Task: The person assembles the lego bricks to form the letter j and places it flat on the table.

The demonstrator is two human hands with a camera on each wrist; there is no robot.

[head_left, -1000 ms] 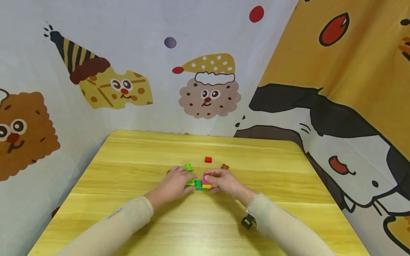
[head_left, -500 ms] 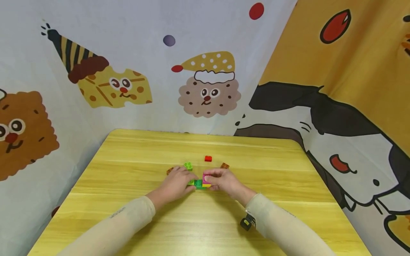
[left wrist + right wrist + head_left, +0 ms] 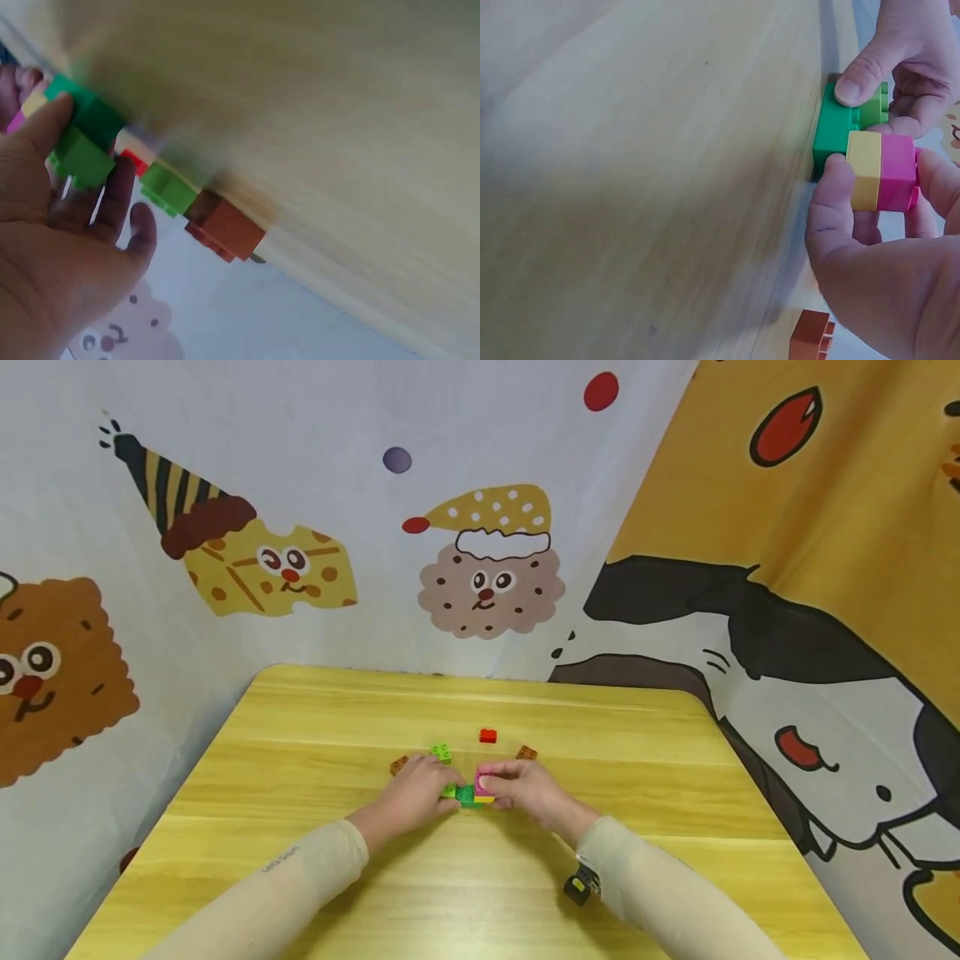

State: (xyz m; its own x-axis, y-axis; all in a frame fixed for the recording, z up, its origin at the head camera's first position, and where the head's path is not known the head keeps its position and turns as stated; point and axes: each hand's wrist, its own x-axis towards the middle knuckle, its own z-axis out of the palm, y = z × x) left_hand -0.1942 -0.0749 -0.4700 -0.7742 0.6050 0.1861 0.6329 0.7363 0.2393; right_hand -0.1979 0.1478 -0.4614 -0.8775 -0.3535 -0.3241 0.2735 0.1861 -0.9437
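Note:
A small brick assembly (image 3: 471, 792) lies on the yellow wooden table (image 3: 480, 877), with both hands on it. It has a dark green brick (image 3: 831, 131), a light green brick (image 3: 874, 109), a yellow brick (image 3: 864, 169) and a pink brick (image 3: 898, 172). My left hand (image 3: 433, 787) pinches the green end, thumb on the dark green brick (image 3: 94, 116) and fingers behind the light green one (image 3: 82, 157). At the other end my right hand (image 3: 497, 783) grips the yellow and pink bricks between thumb and fingers.
Loose bricks lie just beyond the hands: a light green one (image 3: 441, 752), a red one (image 3: 487, 736), a brown one (image 3: 526, 752) and another brown one (image 3: 398, 765). Cartoon-printed cloth walls stand behind and to the right of the table. A small black device (image 3: 579, 885) hangs at my right wrist.
Both hands stay on the brick assembly. My left hand has shifted slightly, and the brown brick at its left now shows.

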